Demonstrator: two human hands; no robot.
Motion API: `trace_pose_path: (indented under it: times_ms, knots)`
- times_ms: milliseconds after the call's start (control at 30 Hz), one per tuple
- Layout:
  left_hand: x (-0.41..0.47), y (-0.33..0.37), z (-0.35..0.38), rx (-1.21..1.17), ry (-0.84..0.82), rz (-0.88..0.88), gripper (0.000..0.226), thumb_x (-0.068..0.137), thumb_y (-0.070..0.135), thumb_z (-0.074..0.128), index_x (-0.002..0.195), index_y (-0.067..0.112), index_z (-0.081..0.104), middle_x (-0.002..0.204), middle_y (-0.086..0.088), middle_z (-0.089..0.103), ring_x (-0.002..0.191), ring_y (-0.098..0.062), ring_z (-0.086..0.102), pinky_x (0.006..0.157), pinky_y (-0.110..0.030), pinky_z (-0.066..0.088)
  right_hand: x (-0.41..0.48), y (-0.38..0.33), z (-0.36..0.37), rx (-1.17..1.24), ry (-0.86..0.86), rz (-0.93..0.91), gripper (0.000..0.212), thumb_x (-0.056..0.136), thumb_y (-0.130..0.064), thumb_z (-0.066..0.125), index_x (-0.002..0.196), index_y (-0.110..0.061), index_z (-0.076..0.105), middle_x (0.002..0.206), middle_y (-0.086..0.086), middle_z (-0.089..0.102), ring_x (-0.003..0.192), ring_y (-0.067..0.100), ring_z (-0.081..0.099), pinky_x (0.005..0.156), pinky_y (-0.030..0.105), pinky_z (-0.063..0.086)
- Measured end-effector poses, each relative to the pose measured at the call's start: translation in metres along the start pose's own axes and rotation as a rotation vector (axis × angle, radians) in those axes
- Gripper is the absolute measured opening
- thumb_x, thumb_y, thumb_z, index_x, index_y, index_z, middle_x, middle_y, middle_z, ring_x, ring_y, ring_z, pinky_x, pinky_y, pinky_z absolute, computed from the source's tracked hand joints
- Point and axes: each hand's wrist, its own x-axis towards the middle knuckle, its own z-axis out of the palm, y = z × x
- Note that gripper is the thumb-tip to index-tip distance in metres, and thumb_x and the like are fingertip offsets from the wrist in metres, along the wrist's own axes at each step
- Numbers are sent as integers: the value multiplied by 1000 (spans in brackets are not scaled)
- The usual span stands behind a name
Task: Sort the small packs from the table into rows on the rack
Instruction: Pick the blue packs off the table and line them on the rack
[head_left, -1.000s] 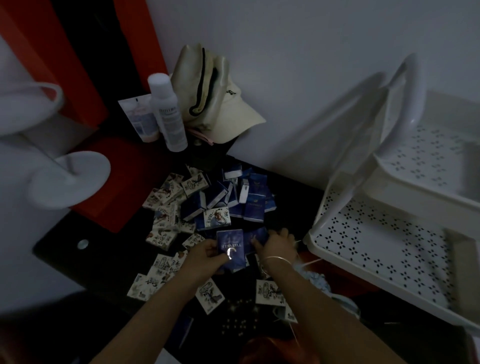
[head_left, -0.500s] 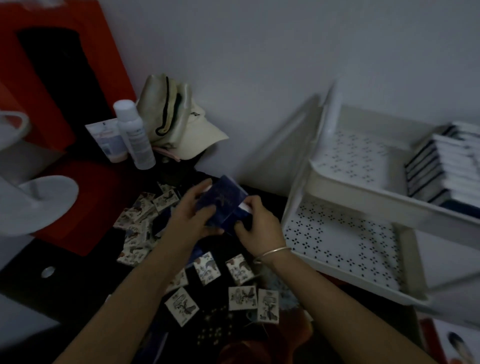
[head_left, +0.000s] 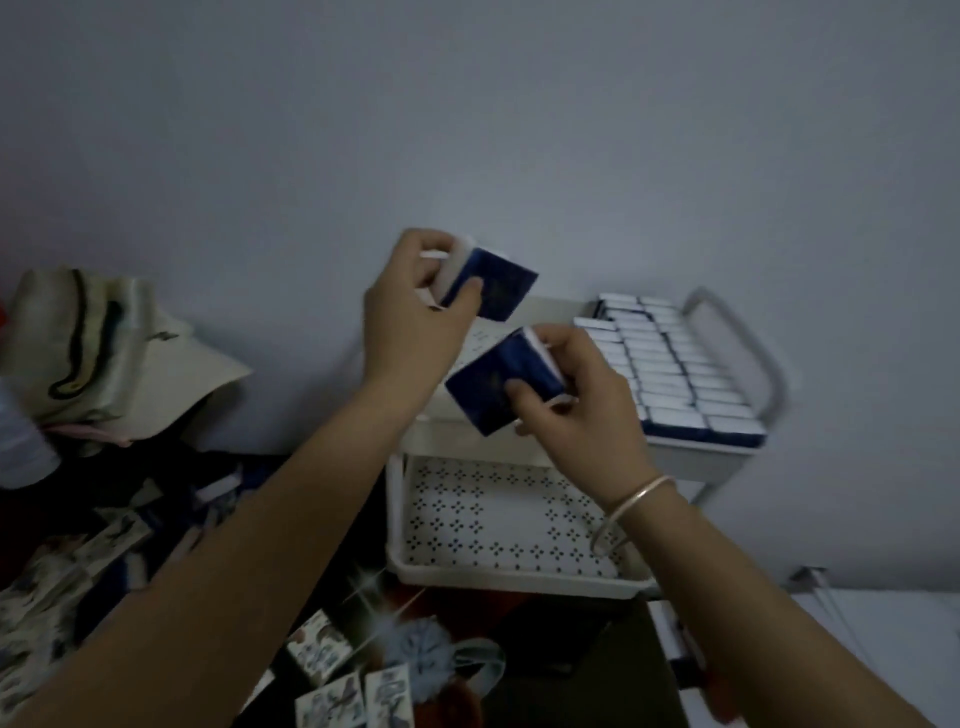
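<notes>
Left hand (head_left: 410, 322) and right hand (head_left: 576, 405) each hold a blue pack at the rack (head_left: 397, 519).
The upper pack (head_left: 498, 286) sticks out right of the left hand's pinch; the lower pack (head_left: 498, 382) juts left from the right hand's curled fingers. Rows of packs (head_left: 675, 364) fill the top shelf's right side; loose packs (head_left: 317, 644) lie near left.

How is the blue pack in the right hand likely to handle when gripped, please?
Probably light: the right hand holds the blue pack by thumb and fingertips. Likely stiff and boxy, since similar packs stand in neat rows.
</notes>
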Motion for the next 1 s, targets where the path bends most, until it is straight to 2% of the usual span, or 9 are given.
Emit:
trace_pose_path:
  times_ms: [100,167,333,467,633,733,867,933,1000]
  knots:
    - [21,-23,55,91,-125,-24,22,84,12,63,103,23,57,100,8,65,89,-11,62,78,-29,53,20,11,-35,119,44,163,28,85,-8,64,107,-22,52,102,5,66,81,16,67,55,29,57]
    - [36,-38,84,145,-171,14,25,84,9,61,106,22,59,106,4,64,94,-13,60,84,-32,52,35,24,-55,150,65,250,28,86,-7,63,108,-19,51,105,11,66,84,20,68,57,32,59]
    - [68,-63,128,317,-263,71,31,85,8,60,112,22,61,111,-4,61,96,-19,57,76,-24,40,63,56,-92,69,114,339,31,86,-9,63,112,-20,49,105,7,66,87,18,67,64,35,60]
    - [79,-75,159,373,-415,53,31,87,11,59,115,24,62,113,-4,61,99,-20,57,77,-24,42,81,75,-109,71,194,333,31,85,-9,64,110,-21,50,96,-3,65,82,13,67,65,31,59]
    - [74,-87,183,138,-663,-187,20,89,21,62,106,24,71,107,2,69,92,-12,60,81,-22,48,106,100,-122,-38,295,316,30,82,-16,65,107,-25,51,97,0,66,86,18,67,78,42,58]
    - [68,-92,189,-3,-665,-383,27,95,33,54,111,19,71,115,1,68,103,-15,62,95,-30,49,123,106,-123,-94,318,286,31,83,-15,63,111,-21,50,99,-1,63,84,12,64,71,26,54]
    - [72,-97,185,-94,-621,-597,45,95,21,50,139,17,45,121,-7,61,102,-20,62,88,-34,55,150,111,-113,-136,286,247,33,83,-10,61,114,-17,51,100,-8,57,78,-4,54,58,6,42]
    - [74,-101,184,-125,-622,-680,56,93,20,56,145,15,36,121,-10,60,103,-23,63,88,-36,55,163,114,-103,-184,250,231,34,83,-8,60,115,-16,51,100,-7,56,79,1,54,58,5,39]
    - [74,-102,184,-133,-639,-720,64,91,19,61,147,12,30,123,-11,60,105,-24,63,89,-35,55,174,118,-92,-237,191,216,36,84,-7,60,117,-16,49,104,-3,57,86,12,56,67,15,44]
